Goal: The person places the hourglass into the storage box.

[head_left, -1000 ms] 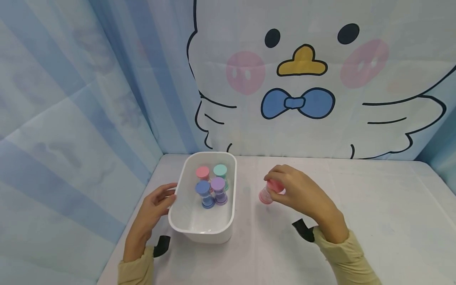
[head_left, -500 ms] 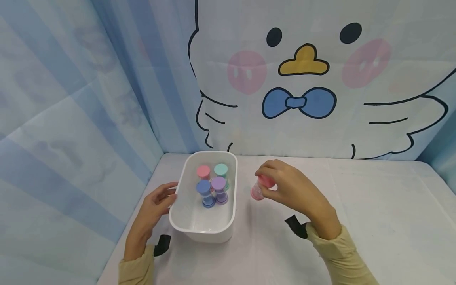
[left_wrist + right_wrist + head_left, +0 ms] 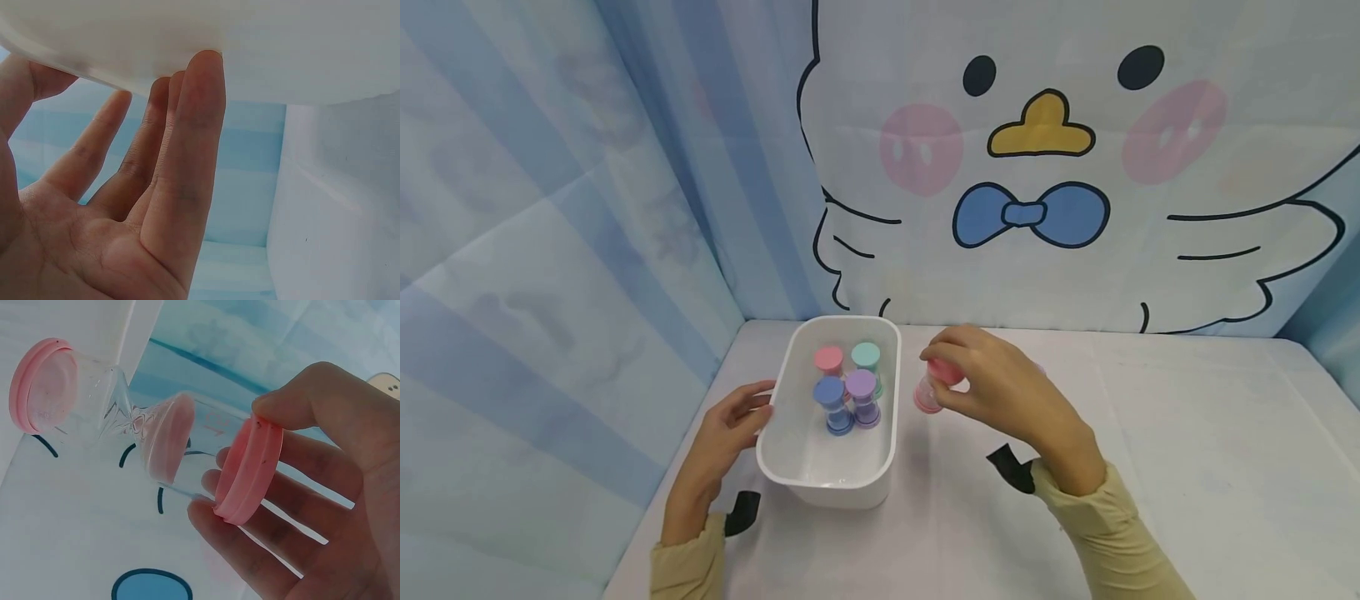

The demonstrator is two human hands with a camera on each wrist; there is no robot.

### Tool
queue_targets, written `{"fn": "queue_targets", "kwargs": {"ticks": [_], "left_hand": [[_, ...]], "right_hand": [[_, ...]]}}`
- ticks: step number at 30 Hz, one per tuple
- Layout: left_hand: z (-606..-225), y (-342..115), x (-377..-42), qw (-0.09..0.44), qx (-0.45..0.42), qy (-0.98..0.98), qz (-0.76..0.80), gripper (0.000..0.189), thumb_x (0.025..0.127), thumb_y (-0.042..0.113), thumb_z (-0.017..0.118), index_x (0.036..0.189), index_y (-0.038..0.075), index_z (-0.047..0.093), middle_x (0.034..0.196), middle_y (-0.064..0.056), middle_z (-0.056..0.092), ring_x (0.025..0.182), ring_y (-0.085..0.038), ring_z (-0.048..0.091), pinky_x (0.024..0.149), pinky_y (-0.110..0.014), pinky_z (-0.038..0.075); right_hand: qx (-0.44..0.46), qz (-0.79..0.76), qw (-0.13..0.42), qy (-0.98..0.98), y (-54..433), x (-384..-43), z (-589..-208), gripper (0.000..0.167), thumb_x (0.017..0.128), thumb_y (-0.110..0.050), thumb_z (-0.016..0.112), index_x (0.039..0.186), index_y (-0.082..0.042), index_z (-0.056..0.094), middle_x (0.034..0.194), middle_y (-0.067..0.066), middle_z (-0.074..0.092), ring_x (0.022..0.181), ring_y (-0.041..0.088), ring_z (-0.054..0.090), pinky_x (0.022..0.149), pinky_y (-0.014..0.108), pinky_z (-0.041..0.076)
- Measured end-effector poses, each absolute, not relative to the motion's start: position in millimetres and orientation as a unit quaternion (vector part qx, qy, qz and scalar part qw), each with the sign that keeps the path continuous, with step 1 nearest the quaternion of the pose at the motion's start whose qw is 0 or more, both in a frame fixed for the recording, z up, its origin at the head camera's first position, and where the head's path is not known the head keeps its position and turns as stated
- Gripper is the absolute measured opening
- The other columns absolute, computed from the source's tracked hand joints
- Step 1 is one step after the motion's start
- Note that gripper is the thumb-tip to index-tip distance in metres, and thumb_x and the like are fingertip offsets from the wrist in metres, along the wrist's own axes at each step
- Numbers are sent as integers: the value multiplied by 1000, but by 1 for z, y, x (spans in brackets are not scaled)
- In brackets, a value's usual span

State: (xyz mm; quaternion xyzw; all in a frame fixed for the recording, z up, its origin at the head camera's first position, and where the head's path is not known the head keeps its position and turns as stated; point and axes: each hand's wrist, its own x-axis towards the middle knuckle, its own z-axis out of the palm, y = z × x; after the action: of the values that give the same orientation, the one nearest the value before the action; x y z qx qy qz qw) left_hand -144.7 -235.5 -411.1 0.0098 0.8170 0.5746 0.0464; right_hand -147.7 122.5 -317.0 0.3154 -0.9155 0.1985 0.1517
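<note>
My right hand (image 3: 1000, 383) pinches the upper pink cap of an hourglass (image 3: 928, 395), tilted and just right of the white tub. In the right wrist view the hourglass (image 3: 169, 434) has clear glass bulbs and pink sand in the bulb nearer the hand. My left hand (image 3: 722, 437) touches the left outer side of the tub (image 3: 827, 496); the left wrist view shows its fingers (image 3: 194, 144) fairly straight against the wall. Inside the tub stand a pink hourglass (image 3: 829, 360), a green one (image 3: 866, 356), a blue one (image 3: 831, 396) and a purple one (image 3: 862, 392).
A white cloth covers the table (image 3: 1187, 467). Blue-and-white curtains (image 3: 550, 250) rise at the left, and a cartoon-printed cloth (image 3: 1037, 283) hangs behind. A small pale edge of something (image 3: 1040, 368) peeks out behind my right hand; its kind is unclear.
My right hand has carried the pink hourglass leftward and slightly farther back, closer to the tub. The left hand and the tub have stayed in place.
</note>
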Motion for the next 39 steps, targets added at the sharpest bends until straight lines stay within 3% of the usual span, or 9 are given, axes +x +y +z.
{"fn": "queue_targets", "kwargs": {"ticks": [11,20,29,39], "left_hand": [[-410,-235,-145,51,4,818,573,49,99,33,62,143,14,51,139,-17,56,122,-32,59,90,-41,56],[-410,-235,-145,50,5,818,572,49,99,33,62,143,13,51,139,-17,56,121,-32,60,89,-38,57],[-410,-236,-145,49,13,817,575,49,99,32,61,143,12,50,139,-18,56,120,-31,60,87,-35,57],[-410,-236,-144,49,18,815,577,49,99,31,62,143,12,51,138,-17,56,114,-19,64,84,-29,56]], "right_hand": [[329,203,165,-907,117,-148,-310,26,83,-16,78,107,-8,74,108,4,69,100,19,64,85,35,58],[340,203,166,-903,110,-148,-303,32,81,-16,81,112,-7,73,112,3,69,109,20,63,90,36,56],[349,208,168,-898,104,-148,-297,30,83,-17,80,111,-8,74,111,3,69,107,18,63,88,33,57],[366,215,184,-886,98,-149,-296,23,85,-12,71,108,-8,74,108,2,69,104,17,62,87,31,57]]}}
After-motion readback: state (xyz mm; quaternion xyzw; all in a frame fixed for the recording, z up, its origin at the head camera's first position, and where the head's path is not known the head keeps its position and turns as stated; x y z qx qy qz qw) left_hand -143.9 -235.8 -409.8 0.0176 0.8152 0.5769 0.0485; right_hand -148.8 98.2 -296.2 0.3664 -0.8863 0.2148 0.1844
